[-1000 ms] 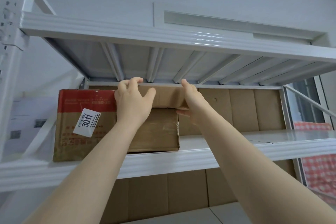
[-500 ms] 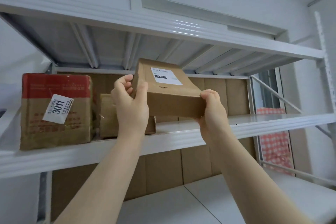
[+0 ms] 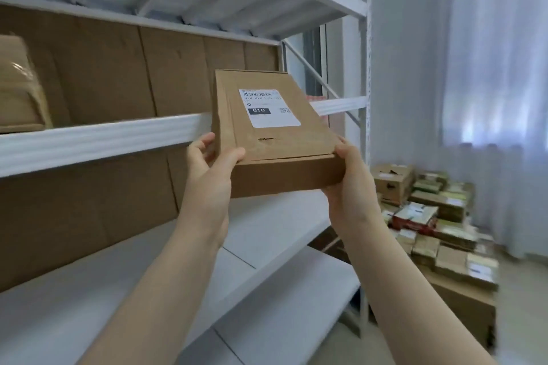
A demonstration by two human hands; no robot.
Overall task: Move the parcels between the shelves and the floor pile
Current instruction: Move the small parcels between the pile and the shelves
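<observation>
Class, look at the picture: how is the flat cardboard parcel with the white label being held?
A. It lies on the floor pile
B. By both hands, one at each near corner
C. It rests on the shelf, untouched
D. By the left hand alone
B: the left hand and right hand each grip a near corner of the parcel, held in the air in front of the shelf.

Flat parcel (image 3: 275,139) came off the taped box (image 3: 20,89) and out past the shelf edge (image 3: 98,139), now clear in front of it. Left hand (image 3: 212,169) and right hand (image 3: 347,178) shifted to its near corners. View swung right; floor pile (image 3: 436,216) appeared beyond the right hand.
</observation>
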